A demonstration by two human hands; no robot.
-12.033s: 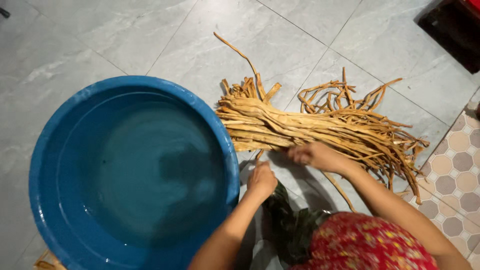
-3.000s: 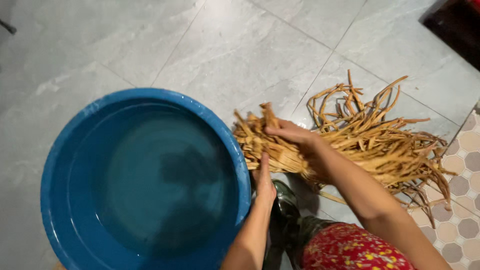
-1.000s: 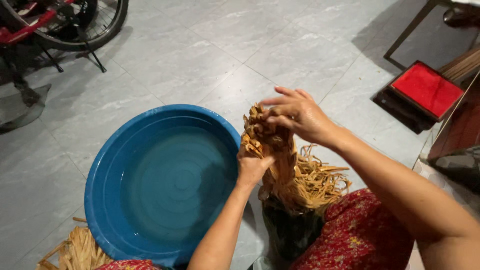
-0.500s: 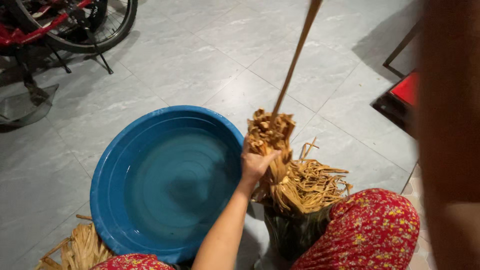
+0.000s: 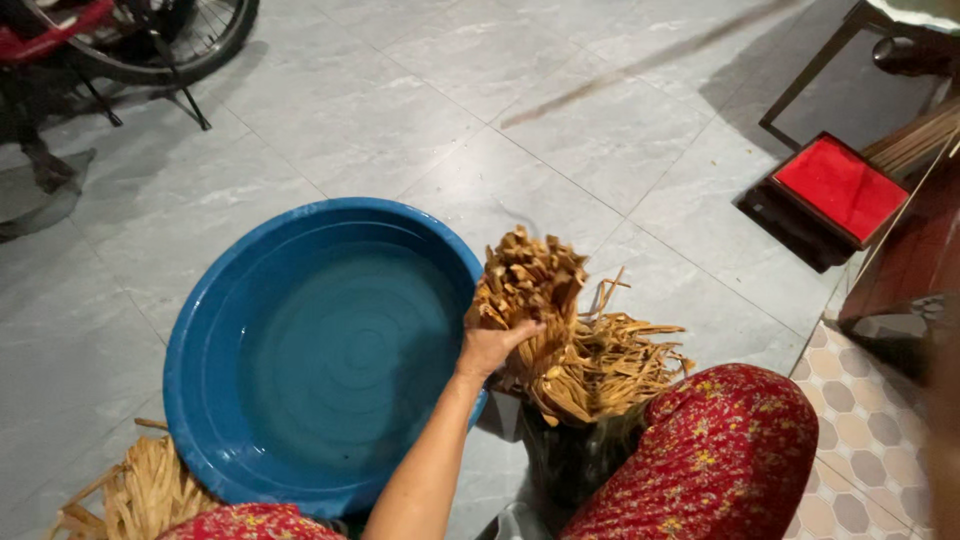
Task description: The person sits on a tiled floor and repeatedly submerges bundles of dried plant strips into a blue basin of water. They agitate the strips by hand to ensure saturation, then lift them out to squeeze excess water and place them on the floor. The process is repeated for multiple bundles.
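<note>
The left hand (image 5: 492, 345) grips an upright bundle of tan dried plant strips (image 5: 530, 290) beside the round blue plastic water basin (image 5: 200, 330); the right hand seems out of view.

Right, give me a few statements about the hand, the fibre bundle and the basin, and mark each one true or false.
1. The left hand grips the bundle of tan fibre strips. True.
2. The blue basin holds water. True.
3. The bundle lies in the water. False: it is held upright beside the basin's rim.
4. The right hand also holds the bundle. False: it is not in view.
5. A second heap of strips lies on the floor by the basin. True.
</note>
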